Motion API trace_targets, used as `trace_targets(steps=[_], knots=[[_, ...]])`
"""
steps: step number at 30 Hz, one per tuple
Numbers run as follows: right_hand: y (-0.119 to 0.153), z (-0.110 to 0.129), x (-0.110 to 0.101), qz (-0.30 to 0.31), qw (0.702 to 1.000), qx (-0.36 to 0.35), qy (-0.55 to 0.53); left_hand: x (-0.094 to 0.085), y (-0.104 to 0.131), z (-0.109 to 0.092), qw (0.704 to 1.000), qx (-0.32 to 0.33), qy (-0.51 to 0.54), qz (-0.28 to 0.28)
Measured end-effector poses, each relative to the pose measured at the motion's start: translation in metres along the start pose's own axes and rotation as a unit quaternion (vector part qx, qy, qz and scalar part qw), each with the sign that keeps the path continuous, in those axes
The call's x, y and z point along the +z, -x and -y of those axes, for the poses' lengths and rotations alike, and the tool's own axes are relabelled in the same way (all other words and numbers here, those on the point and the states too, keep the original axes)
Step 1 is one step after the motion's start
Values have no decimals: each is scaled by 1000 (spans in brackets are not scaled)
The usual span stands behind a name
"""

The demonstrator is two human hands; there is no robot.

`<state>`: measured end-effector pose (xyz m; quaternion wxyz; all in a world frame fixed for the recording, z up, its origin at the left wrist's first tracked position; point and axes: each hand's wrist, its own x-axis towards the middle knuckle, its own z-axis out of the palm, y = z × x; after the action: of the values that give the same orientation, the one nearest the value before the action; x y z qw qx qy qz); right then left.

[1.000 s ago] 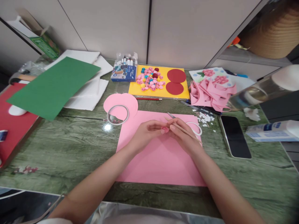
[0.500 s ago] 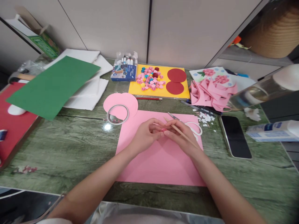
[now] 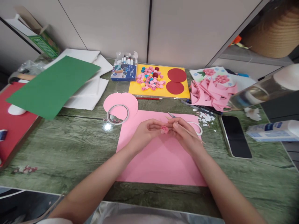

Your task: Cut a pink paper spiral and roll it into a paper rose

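A small rolled pink paper flower is pinched in the fingertips of my left hand, its coiled face turned up. Close beside it, my right hand is closed around a thin wooden stick, which is partly covered by the fingers. My right fingertips are near the flower, but whether they touch it I cannot tell. Both hands are above a pink sheet. White-handled scissors lie partly under my right hand.
A tape roll rests on pink paper circles. Behind are a yellow pack with small paper rolls and red circles, and a marker box. Pink scraps and a phone lie right, green paper left.
The flower has turned so its coiled face shows, held by my left hand. My right fingers have shifted over the stick, covering more of it.
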<state>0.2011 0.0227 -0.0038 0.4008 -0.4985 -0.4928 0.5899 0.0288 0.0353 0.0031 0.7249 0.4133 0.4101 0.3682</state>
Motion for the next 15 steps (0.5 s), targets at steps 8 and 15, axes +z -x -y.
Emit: trace_targets(steps=[8, 15], knots=[[1, 0, 2, -9, 1000, 6, 9, -2, -2, 2, 999, 21, 22, 26], [2, 8, 7, -4, 999, -13, 40, 1, -2, 4, 997, 22, -78, -18]])
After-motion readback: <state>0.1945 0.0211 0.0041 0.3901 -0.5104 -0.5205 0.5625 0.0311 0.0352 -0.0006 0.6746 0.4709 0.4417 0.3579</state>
